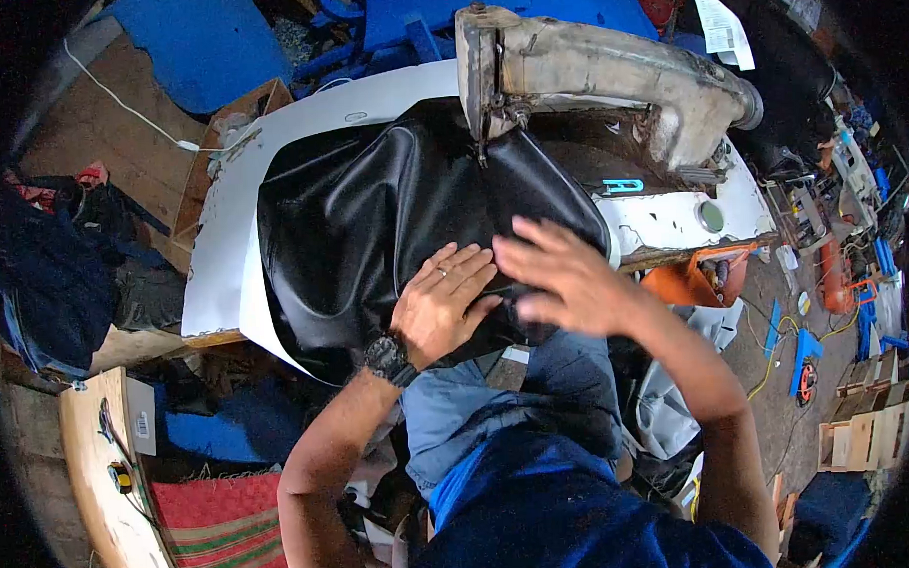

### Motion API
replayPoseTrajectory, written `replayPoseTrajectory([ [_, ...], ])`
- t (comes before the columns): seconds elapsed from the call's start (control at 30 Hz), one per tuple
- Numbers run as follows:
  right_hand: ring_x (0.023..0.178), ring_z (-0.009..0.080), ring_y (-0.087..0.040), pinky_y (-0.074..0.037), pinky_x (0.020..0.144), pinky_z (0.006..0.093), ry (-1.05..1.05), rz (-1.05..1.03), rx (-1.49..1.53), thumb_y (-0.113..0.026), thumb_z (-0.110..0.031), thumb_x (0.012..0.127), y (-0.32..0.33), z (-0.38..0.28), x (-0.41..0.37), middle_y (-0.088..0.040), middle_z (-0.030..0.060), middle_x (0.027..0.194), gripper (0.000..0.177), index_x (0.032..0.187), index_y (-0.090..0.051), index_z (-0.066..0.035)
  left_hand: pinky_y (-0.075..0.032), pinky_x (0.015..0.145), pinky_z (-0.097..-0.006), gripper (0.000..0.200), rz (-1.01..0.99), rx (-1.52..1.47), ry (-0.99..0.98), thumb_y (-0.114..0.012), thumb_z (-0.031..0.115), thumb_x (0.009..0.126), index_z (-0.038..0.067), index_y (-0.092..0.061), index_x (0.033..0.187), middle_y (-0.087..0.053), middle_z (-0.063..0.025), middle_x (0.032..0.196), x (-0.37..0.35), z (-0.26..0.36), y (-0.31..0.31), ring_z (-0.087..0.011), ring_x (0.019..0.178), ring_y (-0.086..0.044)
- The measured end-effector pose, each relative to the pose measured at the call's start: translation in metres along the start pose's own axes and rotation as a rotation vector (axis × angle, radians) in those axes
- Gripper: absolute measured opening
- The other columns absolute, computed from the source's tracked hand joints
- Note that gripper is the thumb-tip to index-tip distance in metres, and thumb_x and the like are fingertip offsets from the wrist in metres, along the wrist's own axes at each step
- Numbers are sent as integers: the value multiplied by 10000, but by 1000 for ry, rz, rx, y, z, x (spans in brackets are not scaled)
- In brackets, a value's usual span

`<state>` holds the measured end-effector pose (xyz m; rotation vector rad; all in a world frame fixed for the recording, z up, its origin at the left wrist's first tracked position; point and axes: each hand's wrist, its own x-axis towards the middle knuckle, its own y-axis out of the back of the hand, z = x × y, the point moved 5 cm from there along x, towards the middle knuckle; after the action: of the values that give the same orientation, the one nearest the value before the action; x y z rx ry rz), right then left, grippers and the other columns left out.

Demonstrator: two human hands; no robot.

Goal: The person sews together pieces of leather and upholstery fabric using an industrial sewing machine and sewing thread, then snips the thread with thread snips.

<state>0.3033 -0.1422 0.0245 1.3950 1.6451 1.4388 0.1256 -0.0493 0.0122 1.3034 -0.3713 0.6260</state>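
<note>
A large sheet of black leather-like vinyl (342, 208) lies in folds over the white tabletop (218, 262) and passes beneath the head of an old, grimy sewing machine (607, 58). My left hand (443, 302) rests flat on the vinyl near the table's front edge, fingers stretched out, with a ring and a black wristwatch (385, 357). Just to its right my right hand (565, 280) is over the vinyl, fingers spread and slightly smeared by motion. Neither hand grips anything. The vinyl's near edge hangs down toward my lap.
A light-blue clip-like piece (623, 186) and a round greenish disc (711, 216) lie right of the vinyl. An orange container (690, 281) is below the table's right end. Dark clothing (48, 268) is piled at left, a red striped cloth (228, 532) lower left.
</note>
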Motion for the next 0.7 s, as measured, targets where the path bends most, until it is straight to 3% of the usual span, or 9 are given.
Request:
replayPoseTrajectory([
  [0.13,1543,326,-430,-307,1300,516,97,-92,71,-713,-487,989,-4,-36,-41,-553,129,1598,609,1424,-679,-62,-438,1214,-484,417,-8,63,22,-829,194,890,44,-747,1270,-708,-115,1402,-6,4,0,-270,1371,-627],
  [0.2,1507,332,-470,-342,1284,498,71,70,46,-845,-308,868,9,-27,-36,-523,139,1615,706,1492,-606,-78,-462,1183,-475,374,-13,80,-6,-801,151,902,62,-754,1262,-715,-106,1393,-6,1,-1,-268,1351,-640],
  [0.27,1507,333,-464,-344,1280,487,-24,121,-120,-856,-269,840,27,-15,-19,-506,148,1622,756,1512,-573,-70,-472,1172,-467,353,-35,79,-13,-786,125,908,71,-758,1256,-715,-100,1397,-1,-3,0,-264,1344,-644],
  [0.4,1498,303,-476,-351,1275,495,92,61,-156,-783,-205,908,23,11,4,-587,141,1538,507,1376,-670,-44,-553,997,-440,252,-36,-13,-6,-775,121,921,78,-757,1168,-763,-93,1131,24,-13,14,-291,1096,-722],
  [0.43,1488,286,-493,-357,1278,466,87,48,-149,-736,-193,954,24,14,4,-633,140,1483,395,1309,-700,-23,-565,924,-432,272,-39,13,-36,-798,166,917,66,-738,1163,-739,-94,996,31,-19,15,-308,983,-719],
  [0.53,1487,280,-500,-365,1279,426,63,78,-22,-701,-202,992,21,21,-1,-647,145,1466,382,1321,-691,-8,-568,921,-409,337,-118,-208,2,-820,222,912,58,-736,1194,-726,-100,1031,47,-30,19,-301,1004,-713],
  [0.57,1497,274,-488,-367,1283,407,60,30,-32,-668,-211,1022,15,22,-3,-630,137,1493,387,1345,-681,2,-542,992,-444,415,-309,-278,116,-832,285,903,75,-744,1250,-728,-123,1206,47,-32,17,-308,1122,-693],
  [0.67,1503,272,-482,-365,1285,412,99,-6,-67,-651,-224,1035,7,23,-5,-613,131,1516,409,1378,-667,-1,-487,1099,-494,466,-285,-146,-174,-824,307,903,123,-742,1324,-679,-122,1417,42,-27,18,-327,1303,-635],
  [0.7,1506,271,-479,-359,1290,409,81,-29,-42,-641,-236,1044,10,22,-6,-592,128,1540,422,1395,-659,-3,-410,1207,-536,487,-331,-125,-209,-810,303,907,153,-729,1364,-625,-99,1535,37,-33,10,-325,1448,-550],
])
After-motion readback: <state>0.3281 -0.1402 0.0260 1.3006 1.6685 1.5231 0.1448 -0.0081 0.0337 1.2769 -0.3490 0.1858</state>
